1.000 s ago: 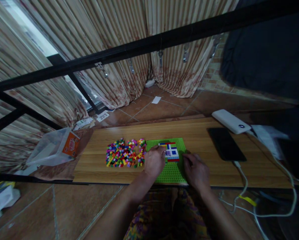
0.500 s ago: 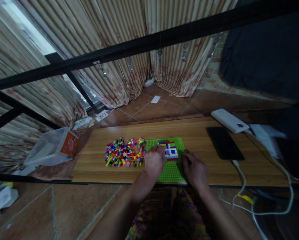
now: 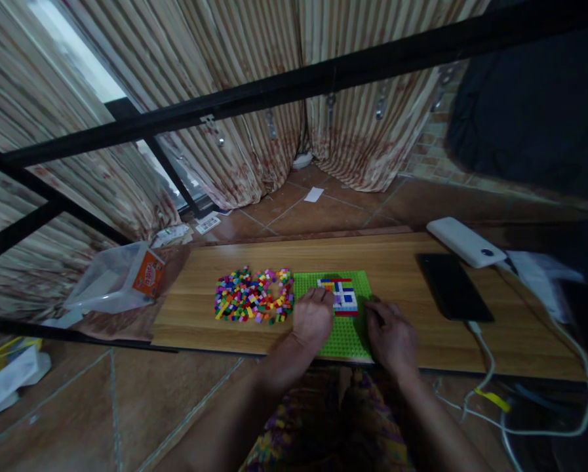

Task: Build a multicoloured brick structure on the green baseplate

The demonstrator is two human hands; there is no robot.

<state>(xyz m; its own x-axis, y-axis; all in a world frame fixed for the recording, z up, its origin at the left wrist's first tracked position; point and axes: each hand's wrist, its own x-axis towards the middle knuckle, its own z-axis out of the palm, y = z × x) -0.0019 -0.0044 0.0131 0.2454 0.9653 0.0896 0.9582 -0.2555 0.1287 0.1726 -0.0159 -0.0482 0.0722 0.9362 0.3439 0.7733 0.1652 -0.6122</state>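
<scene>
A green studded baseplate [image 3: 345, 339] lies near the table's front edge. On its upper part is a flat build of small toy bricks [image 3: 347, 298], mostly white with blue, red and light-blue rows. My left hand [image 3: 313, 318] reaches over the build's left side, fingers bent and closed. Its fingertips press down there, and whatever they pinch is hidden. My right hand [image 3: 391, 333] rests at the baseplate's right edge with curled fingers and thumb against that edge. Loose coloured bricks [image 3: 237, 298] are spread in a heap left of the baseplate.
On the wooden table [image 3: 392, 255] to the right lie a black phone [image 3: 453, 286] with a white cable [image 3: 490, 357] and a white power bank [image 3: 465, 242]. A clear plastic box [image 3: 109, 282] with an orange label stands off the left end. A dark metal bar [image 3: 274, 98] crosses ahead.
The whole scene has shifted slightly right in the picture as my head turned. My left fingers have moved a little over the build's left side; the right hand keeps its place at the edge.
</scene>
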